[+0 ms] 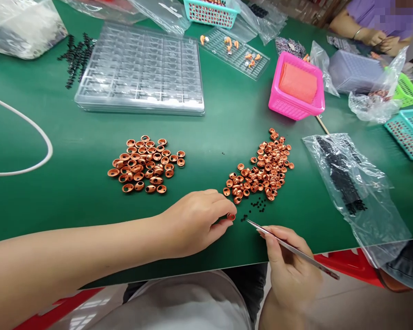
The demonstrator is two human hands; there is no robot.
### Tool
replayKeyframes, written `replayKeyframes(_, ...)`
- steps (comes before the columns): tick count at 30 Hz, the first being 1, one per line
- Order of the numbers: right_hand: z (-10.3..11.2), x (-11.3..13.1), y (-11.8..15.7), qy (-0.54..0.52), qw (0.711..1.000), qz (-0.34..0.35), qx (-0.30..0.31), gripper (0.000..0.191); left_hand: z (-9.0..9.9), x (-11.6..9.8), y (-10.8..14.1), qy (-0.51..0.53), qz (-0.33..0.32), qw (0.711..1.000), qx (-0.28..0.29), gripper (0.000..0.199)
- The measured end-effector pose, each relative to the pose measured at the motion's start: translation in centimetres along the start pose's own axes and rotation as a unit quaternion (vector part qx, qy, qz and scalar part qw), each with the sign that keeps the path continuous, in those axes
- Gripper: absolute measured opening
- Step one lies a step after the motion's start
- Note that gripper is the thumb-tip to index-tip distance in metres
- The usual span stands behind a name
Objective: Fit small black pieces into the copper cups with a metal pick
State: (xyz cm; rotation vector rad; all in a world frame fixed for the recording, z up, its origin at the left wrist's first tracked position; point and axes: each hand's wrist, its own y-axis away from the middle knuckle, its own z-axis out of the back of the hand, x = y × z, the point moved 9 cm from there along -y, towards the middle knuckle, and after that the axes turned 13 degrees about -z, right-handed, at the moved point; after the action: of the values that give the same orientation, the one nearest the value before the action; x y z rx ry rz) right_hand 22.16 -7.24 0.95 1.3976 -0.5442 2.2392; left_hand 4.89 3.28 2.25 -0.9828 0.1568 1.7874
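Between thumb and fingers, my left hand (196,222) pinches a small copper-coloured cup-shaped part (231,217) just above the green table. My right hand (292,266) grips a pair of metal tweezers (292,248), their tips pointing left. Those tips are at a few tiny black dots (244,218); whether they hold one is too small to tell. More black dots (259,205) are scattered just beyond. A heap of the copper-coloured parts (261,172) lies past my hands on the right, and a second heap (146,165) sits to the left, beyond my left forearm.
Stacked clear plastic trays (141,73) stand at the back left beside black strips (76,57). A pink basket (296,109) holds something orange-red. On the right lies a clear bag of black strips (344,178). A white cable (41,135) curves in from the left. Another person's hands (382,42) are at the far right.
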Motion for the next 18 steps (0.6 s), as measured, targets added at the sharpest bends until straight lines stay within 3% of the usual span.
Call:
replayKeyframes(8,-0.39,0.80,0.25,-0.007,0.998,0.059,-0.013,0.017,-0.73,0.02,-0.50,0.017,0.009,1.000,-0.001,0.012)
replayKeyframes(18,-0.61,1.12,0.38,-0.002,0.997,0.072,-0.013,0.017,-0.77,0.30,-0.41,0.021,0.014,1.000,0.004,0.012)
